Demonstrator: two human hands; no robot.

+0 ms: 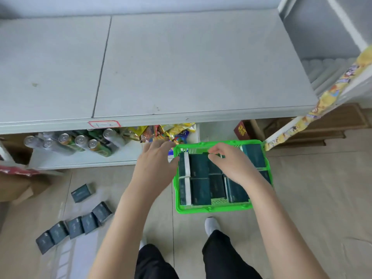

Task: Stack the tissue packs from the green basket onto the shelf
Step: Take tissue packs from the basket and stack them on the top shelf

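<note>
The green basket is sitting on the floor in front of the shelf unit, and the dark teal tissue packs are standing packed tight inside it in 2 rows. The right hand is reaching into the back row, fingers curled, and appears to be pinching the top edge of 1 tissue pack. The left hand is lying released beside the basket's left rim, fingers spread, thumb touching the rim area and holding nothing.

The likely trouble is the tight packing. A pack pulled by a thin pinch is probably going to slip, or drag its neighbours up and tip them over the rim. With the left hand not truly steadying it, the light basket may be lifting or sliding too. Several loose packs are already lying on the floor to the left. The grey shelf top is smooth, so a carelessly set stack may be sliding.
</note>
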